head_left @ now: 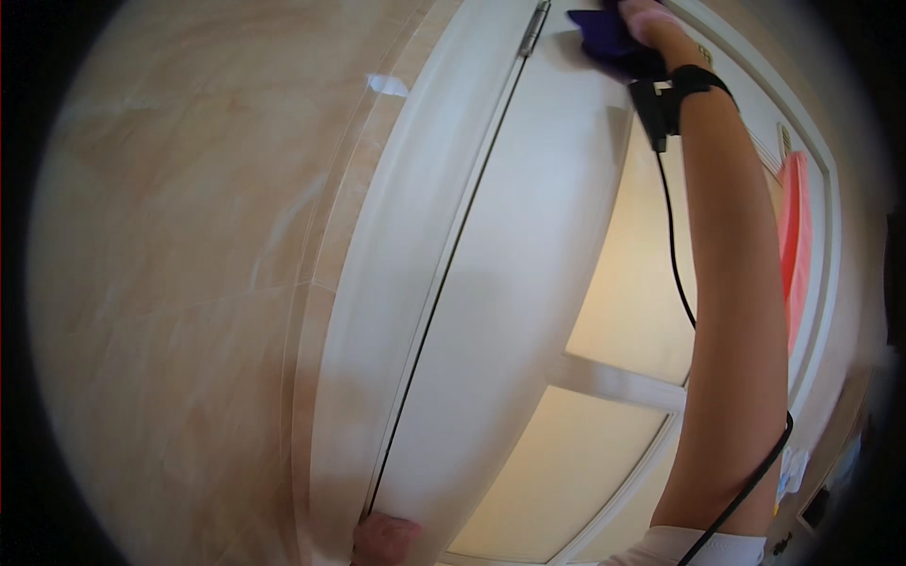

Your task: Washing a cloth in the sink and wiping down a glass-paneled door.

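Purple cloth (604, 40) is bunched under my right hand (651, 24), which is raised high and pressed flat-ish against the upper part of the white door (510, 283); the fingers are curled over the cloth and grip it, though the fisheye rim cuts off the fingertips, so how tightly they close I cannot tell. A black wrist strap (694, 85) with a small unit sits on that wrist, and a black cable (675, 264) runs down along the forearm toward the white sleeve at the lower edge. The cloth lies close to the door's hinge-side edge, just right of the metal hinge (534, 28). My left hand (385, 542) shows only as a bit of skin at the foot of the white door frame (396, 236), touching the frame's edge; whether it is open or closed there I cannot tell. I judge the wiping of the door's top section to be the step in hand. The next stroke calls for steady pressure and an even drag of the cloth along the panel. Beyond the frame lies the beige marble wall (189, 283); frosted glass panes (642, 292) fill the door, and a pink towel (796, 245) hangs at the far edge.
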